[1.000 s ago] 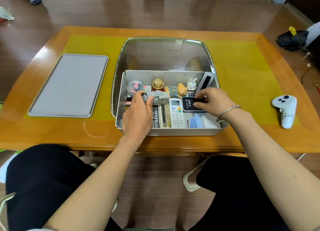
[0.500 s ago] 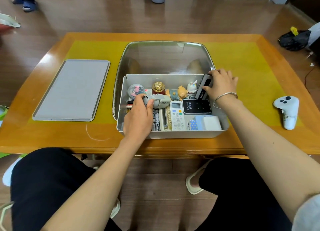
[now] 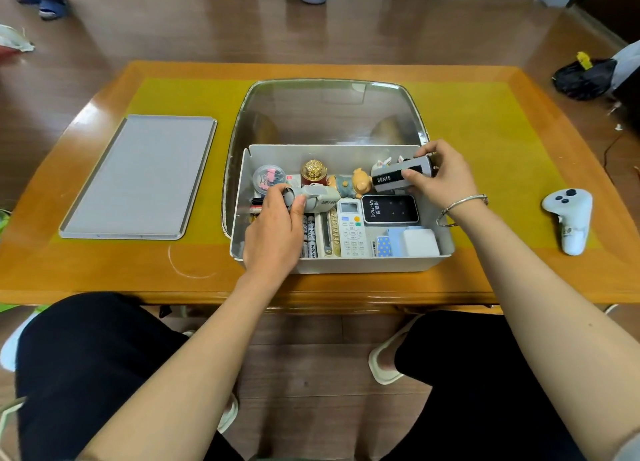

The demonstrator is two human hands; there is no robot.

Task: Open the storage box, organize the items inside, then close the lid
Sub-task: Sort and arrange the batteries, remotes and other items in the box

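The grey storage box (image 3: 346, 265) stands open at the table's near edge, its clear lid (image 3: 329, 114) tipped back behind it. My left hand (image 3: 277, 232) grips a grey mini fan (image 3: 320, 197) lying at the box's left middle. My right hand (image 3: 445, 176) holds a grey and black "BENTE" device (image 3: 398, 176) crosswise above the back right corner. Inside lie a black Wi-Fi unit (image 3: 389, 209), a white remote (image 3: 351, 228), batteries (image 3: 310, 235), a gold ornament (image 3: 313, 171), a bear figurine (image 3: 349, 183), a clip tub (image 3: 268, 176) and a white charger (image 3: 420, 242).
A grey tray (image 3: 138, 176) lies flat on the yellow mat (image 3: 485, 142) at the left. A white game controller (image 3: 569, 218) rests at the right. A black bag (image 3: 585, 78) sits on the floor far right. Someone's feet (image 3: 45, 5) show at top left.
My right hand left the black Wi-Fi unit, went to the back right corner, took the BENTE device and turned it from leaning upright to crosswise. My left hand stayed on the mini fan.
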